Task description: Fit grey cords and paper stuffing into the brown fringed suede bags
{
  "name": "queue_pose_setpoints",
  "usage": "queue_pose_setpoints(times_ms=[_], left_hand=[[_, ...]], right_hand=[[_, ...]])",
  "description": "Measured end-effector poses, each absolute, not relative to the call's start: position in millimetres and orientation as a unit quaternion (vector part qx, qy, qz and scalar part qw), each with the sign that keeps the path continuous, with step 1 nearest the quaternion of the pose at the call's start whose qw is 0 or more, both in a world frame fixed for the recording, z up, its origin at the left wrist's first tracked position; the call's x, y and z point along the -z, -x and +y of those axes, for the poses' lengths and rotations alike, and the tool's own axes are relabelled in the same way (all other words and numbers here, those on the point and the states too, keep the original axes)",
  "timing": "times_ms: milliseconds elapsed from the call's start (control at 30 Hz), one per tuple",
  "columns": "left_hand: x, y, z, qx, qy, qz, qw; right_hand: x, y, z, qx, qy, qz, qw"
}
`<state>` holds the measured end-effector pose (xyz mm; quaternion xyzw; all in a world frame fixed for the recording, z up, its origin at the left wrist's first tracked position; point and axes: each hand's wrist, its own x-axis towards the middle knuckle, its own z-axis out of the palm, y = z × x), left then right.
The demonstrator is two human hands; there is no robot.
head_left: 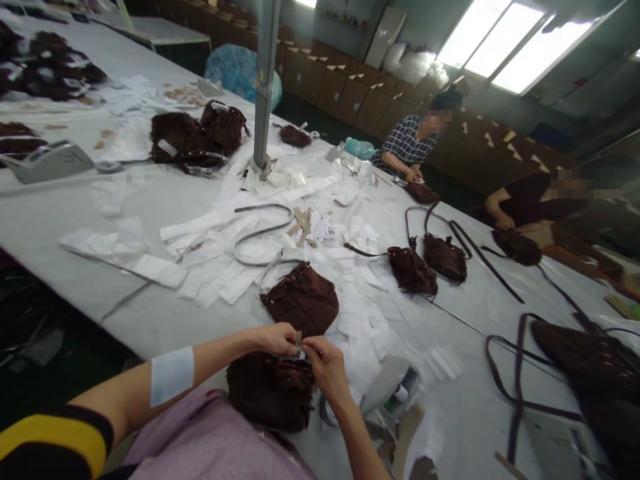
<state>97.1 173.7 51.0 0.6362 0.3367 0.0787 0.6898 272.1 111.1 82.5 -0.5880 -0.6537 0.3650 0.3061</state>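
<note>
My left hand and my right hand meet fingertip to fingertip, both closed in a pinch. Between them shows a small tan strip, partly covered by the fingers. Right below, a dark brown fringed bag lies against the table's near edge, its upper part partly hidden by my hands. Just beyond my hands rests another dark brown bag with small metal eyelets and a long thin strap trailing away from it.
White paper sheets and tan strips litter the table. A metal post rises from it. Grey tape dispenser stands at my right. More brown bags lie around. Two people work on bags across the table.
</note>
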Motion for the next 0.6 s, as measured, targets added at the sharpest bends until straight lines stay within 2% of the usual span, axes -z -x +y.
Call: queue_pose_setpoints(times_ms=[167,300,433,600], left_hand=[[-59.3,-100.4,178.9,-0.103,-0.718,0.298,0.62],[-62.7,-98.6,181.7,-0.107,-0.744,0.265,0.603],[-60.5,-96.6,182.8,-0.112,-0.749,0.238,0.609],[-57.6,-99.1,177.4,-0.134,-0.748,0.23,0.608]], right_hand=[[-72.7,-273.2,107.3,-0.382,0.635,-0.581,0.336],[-72.6,-273.3,104.8,-0.36,0.655,-0.546,0.378],[-71.7,-274.8,100.2,-0.292,0.624,-0.618,0.38],[-67.3,-282.7,90.5,-0.231,0.526,-0.744,0.341]])
